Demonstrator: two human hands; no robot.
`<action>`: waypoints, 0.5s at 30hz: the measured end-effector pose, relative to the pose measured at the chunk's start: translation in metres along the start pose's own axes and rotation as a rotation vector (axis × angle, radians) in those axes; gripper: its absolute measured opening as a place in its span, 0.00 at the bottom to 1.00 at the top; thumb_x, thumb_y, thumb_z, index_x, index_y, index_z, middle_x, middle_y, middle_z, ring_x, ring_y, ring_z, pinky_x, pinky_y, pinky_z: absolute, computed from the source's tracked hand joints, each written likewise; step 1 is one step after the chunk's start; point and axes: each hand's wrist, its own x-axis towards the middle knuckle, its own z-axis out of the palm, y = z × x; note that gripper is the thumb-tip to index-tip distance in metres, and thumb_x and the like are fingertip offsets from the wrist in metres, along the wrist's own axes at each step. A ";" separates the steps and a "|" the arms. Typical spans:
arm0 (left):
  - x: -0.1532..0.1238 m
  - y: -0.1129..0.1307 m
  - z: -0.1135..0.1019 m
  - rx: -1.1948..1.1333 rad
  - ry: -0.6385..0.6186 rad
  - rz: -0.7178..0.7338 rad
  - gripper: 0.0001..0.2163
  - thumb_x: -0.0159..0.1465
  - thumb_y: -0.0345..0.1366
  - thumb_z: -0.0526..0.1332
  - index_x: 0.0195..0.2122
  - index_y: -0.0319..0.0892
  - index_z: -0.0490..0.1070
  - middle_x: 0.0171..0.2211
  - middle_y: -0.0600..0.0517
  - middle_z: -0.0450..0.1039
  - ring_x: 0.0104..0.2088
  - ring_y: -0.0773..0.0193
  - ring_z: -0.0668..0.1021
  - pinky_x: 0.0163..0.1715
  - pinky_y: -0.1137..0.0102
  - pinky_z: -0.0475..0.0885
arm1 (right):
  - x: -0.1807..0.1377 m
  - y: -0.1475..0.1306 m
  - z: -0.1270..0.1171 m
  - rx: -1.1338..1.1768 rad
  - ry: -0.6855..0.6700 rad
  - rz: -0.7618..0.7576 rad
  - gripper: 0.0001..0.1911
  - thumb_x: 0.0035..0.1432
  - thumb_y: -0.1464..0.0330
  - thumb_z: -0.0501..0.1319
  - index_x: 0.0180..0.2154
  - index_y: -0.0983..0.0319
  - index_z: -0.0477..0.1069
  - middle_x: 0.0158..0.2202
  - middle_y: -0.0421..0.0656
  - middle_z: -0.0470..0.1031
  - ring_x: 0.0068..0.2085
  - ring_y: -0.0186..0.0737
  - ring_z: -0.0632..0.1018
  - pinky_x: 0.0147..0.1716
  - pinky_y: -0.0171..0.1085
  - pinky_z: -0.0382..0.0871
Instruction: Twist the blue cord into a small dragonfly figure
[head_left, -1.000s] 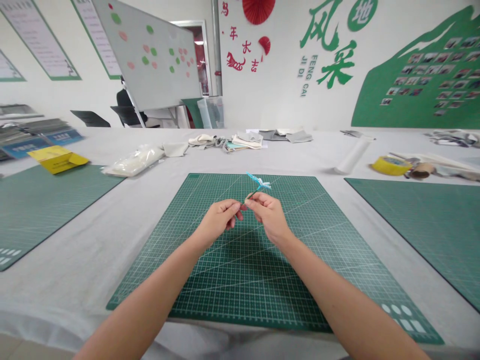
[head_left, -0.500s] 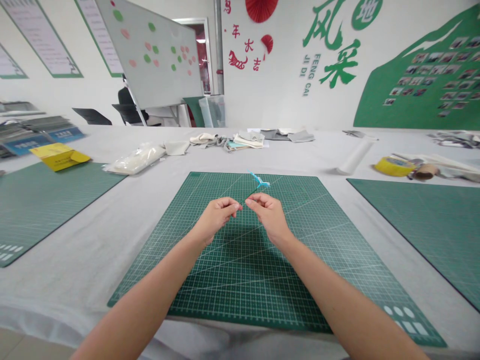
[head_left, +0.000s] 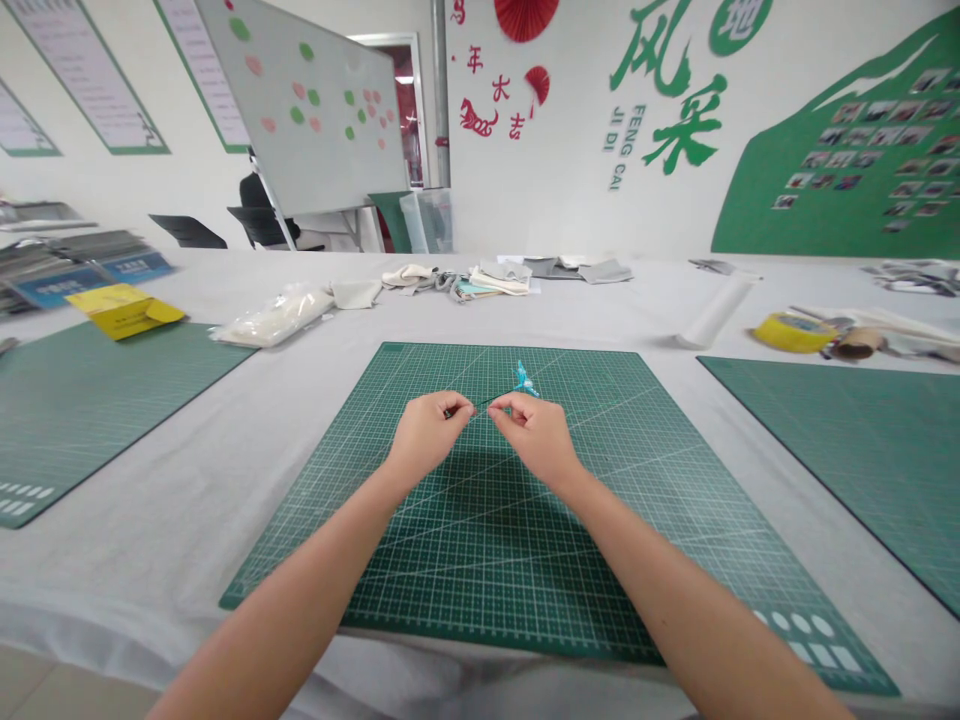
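My left hand (head_left: 427, 432) is closed in a pinch on one end of a thin dark green stem (head_left: 483, 403). The stem runs rightward, past the fingertips of my right hand (head_left: 538, 436), to a small light-blue piece with pointed, petal-like parts (head_left: 524, 381). My right hand is also pinched closed at the stem, its thumb and index finger close to the left fingertips. Whether its fingers grip the stem or something finer is too small to tell. Both hands hover over a green cutting mat (head_left: 600, 560) with a white grid.
More cutting mats lie at left (head_left: 112, 410) and right (head_left: 847, 450). Around them are a yellow folder (head_left: 124, 312), a clear plastic bag with white contents (head_left: 277, 318), fabric scraps (head_left: 499, 277), a white roll (head_left: 716, 310) and a yellow tape roll (head_left: 793, 332).
The blue piece has swung down and turned upright, and the stem now lies flatter, reaching the left fingertips. Both hands remain close together in almost the same place.
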 end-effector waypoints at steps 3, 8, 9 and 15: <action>-0.002 0.000 0.000 0.168 0.015 0.048 0.10 0.63 0.37 0.55 0.31 0.44 0.76 0.29 0.53 0.76 0.31 0.62 0.75 0.32 0.69 0.64 | 0.001 0.000 -0.002 -0.136 -0.014 -0.038 0.08 0.57 0.67 0.58 0.30 0.60 0.76 0.18 0.35 0.67 0.21 0.31 0.66 0.24 0.32 0.55; -0.004 0.003 -0.001 0.429 0.023 0.102 0.12 0.65 0.37 0.53 0.34 0.47 0.77 0.32 0.52 0.76 0.33 0.61 0.75 0.29 0.69 0.61 | 0.001 0.002 -0.006 -0.382 -0.022 -0.188 0.08 0.59 0.70 0.56 0.34 0.61 0.75 0.29 0.40 0.77 0.28 0.34 0.74 0.27 0.33 0.57; -0.004 0.003 -0.001 0.478 0.034 0.118 0.12 0.66 0.37 0.53 0.34 0.47 0.77 0.31 0.52 0.76 0.32 0.61 0.75 0.28 0.69 0.60 | 0.001 0.003 -0.006 -0.425 -0.016 -0.220 0.09 0.60 0.70 0.55 0.34 0.61 0.75 0.31 0.41 0.78 0.29 0.34 0.75 0.27 0.33 0.57; -0.005 0.003 -0.005 0.693 0.115 0.187 0.14 0.67 0.35 0.50 0.32 0.45 0.76 0.30 0.50 0.74 0.33 0.61 0.74 0.27 0.69 0.59 | 0.002 0.007 -0.012 -0.577 0.026 -0.306 0.14 0.64 0.68 0.52 0.33 0.61 0.75 0.29 0.42 0.77 0.28 0.34 0.74 0.24 0.34 0.53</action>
